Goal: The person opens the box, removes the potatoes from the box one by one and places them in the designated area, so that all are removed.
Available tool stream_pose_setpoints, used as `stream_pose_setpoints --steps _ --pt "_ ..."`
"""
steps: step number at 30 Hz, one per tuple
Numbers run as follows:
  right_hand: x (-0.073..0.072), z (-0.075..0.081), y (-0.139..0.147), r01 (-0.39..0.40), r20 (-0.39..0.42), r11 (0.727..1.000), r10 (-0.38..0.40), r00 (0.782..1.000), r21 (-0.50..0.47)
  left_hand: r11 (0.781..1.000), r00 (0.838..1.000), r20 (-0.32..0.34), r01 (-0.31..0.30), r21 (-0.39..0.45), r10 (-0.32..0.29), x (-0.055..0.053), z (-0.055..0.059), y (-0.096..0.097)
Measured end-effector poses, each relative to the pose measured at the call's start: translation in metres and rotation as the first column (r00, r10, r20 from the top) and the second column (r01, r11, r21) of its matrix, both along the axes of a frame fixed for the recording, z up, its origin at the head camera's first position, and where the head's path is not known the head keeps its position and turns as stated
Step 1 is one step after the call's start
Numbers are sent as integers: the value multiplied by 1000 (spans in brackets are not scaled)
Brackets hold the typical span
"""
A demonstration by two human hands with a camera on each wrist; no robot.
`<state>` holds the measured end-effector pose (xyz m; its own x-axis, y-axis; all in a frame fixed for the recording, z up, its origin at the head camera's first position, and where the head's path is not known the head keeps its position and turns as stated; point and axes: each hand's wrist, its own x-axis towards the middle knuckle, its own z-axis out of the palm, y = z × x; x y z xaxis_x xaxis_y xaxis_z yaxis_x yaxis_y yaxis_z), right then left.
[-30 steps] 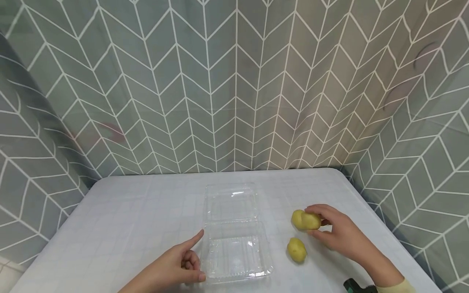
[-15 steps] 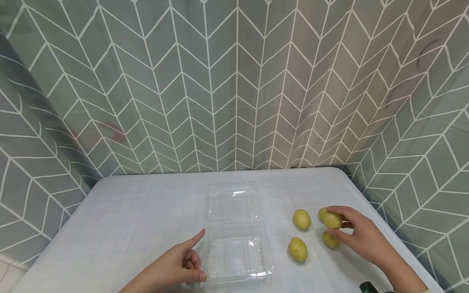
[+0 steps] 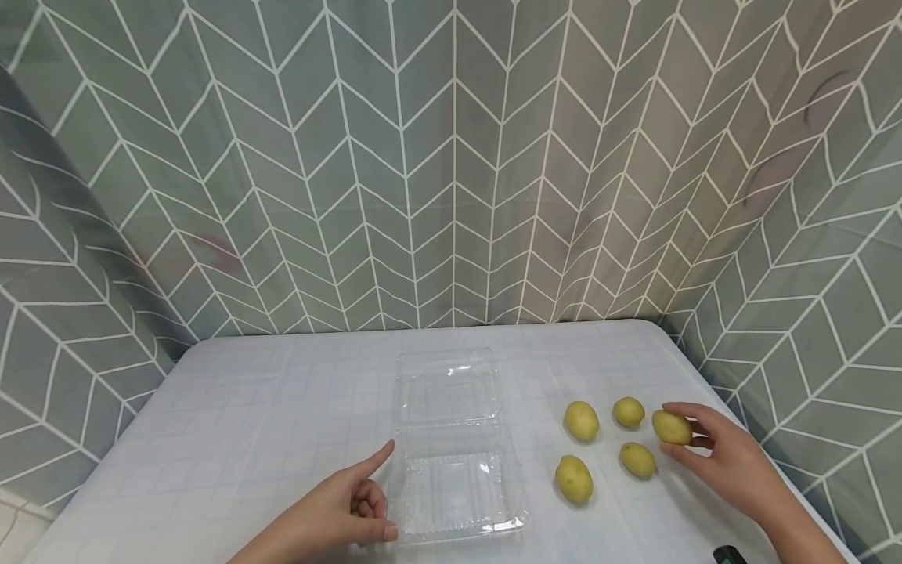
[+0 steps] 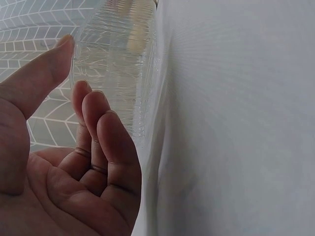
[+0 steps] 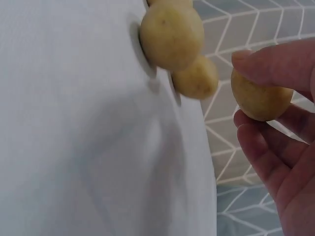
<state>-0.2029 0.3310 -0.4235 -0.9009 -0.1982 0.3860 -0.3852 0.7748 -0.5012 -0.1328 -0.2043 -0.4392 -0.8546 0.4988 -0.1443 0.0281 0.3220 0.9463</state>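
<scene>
Between its thumb and fingers my right hand [image 3: 729, 462] holds a yellow potato [image 3: 672, 427]; the right wrist view shows the same potato [image 5: 261, 96] pinched near the fingertips. Several more potatoes lie to its left, among them a near one [image 3: 574, 479] and a far one [image 3: 581, 421]. A clear plastic clamshell box [image 3: 454, 493] lies unfolded at the table's middle, its lid [image 3: 447, 392] laid back flat. Beside the box's left edge is my left hand [image 3: 334, 505], forefinger extended and other fingers loosely bent. Its thumb is at the rim [image 4: 74, 54] in the left wrist view.
A white cloth covers the table [image 3: 247, 423]. Grey-green patterned curtains [image 3: 437, 172] stand behind it and on both sides. A dark object [image 3: 729, 554] shows at the bottom edge, beside the right forearm.
My right hand has moved right with the potato, away from the box. Two potatoes that it hid are now in plain view. The left hand and the box have stayed put.
</scene>
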Motion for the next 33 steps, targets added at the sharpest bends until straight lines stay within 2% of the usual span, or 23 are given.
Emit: stream_pose_setpoints --steps 7,12,20,28,33 --pt "1 -6 12 59 83 997 -62 995 38 1000 1000 -22 13 -1 -13 0 -1 0" --pt "1 -11 16 74 134 996 -80 988 52 1000 1000 -10 11 -7 -11 -1 0 1" --pt "-1 -18 20 117 250 990 -132 959 73 1000 1000 5 12 4 -12 -2 0 0" --pt "-1 -24 25 106 217 992 -120 969 72 1000 1000 -12 22 12 -22 -2 0 -1" --pt "-1 -25 27 109 223 991 -123 967 75 1000 1000 24 0 -1 0 -1 3 1"
